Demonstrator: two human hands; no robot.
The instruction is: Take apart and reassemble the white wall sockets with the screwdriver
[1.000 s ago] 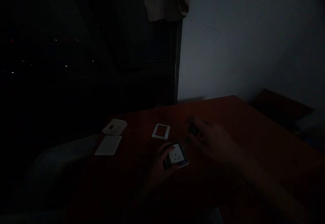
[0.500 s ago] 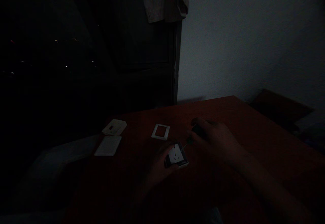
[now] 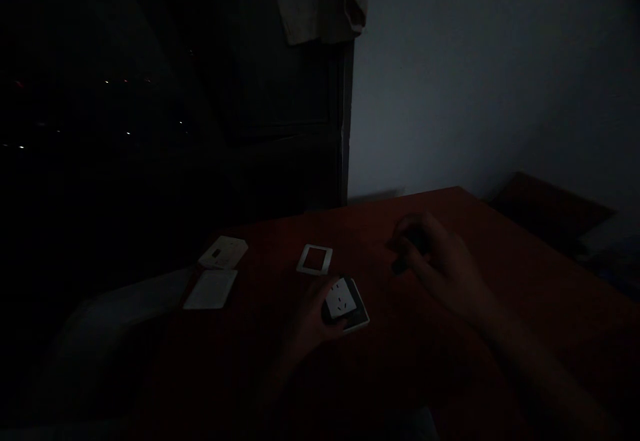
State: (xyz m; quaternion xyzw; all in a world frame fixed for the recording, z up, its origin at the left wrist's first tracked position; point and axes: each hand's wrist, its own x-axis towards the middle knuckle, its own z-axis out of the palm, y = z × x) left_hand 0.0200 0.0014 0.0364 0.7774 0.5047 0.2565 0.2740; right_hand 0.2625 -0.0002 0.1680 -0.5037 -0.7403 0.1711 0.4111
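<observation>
My left hand (image 3: 314,314) grips the left side of a wall socket (image 3: 342,299), a white faceplate with slots set in a dark surround with a pale rim. The socket rests on the reddish table. To the right and apart from it, my right hand (image 3: 440,257) is closed around the dark handle of a screwdriver (image 3: 416,241); its shaft is too dim to make out now. Just beyond the socket lies a white square frame (image 3: 315,259) with an open middle.
A white plate (image 3: 211,289) and a pale folded box or card (image 3: 224,252) lie at the table's left. The table (image 3: 450,207) reaches toward a pale wall (image 3: 480,81). Cloth (image 3: 320,1) hangs above by a dark window. The scene is very dim.
My right hand has drawn the screwdriver away from the socket, to the right and slightly up. My left hand still holds the socket in nearly the same place.
</observation>
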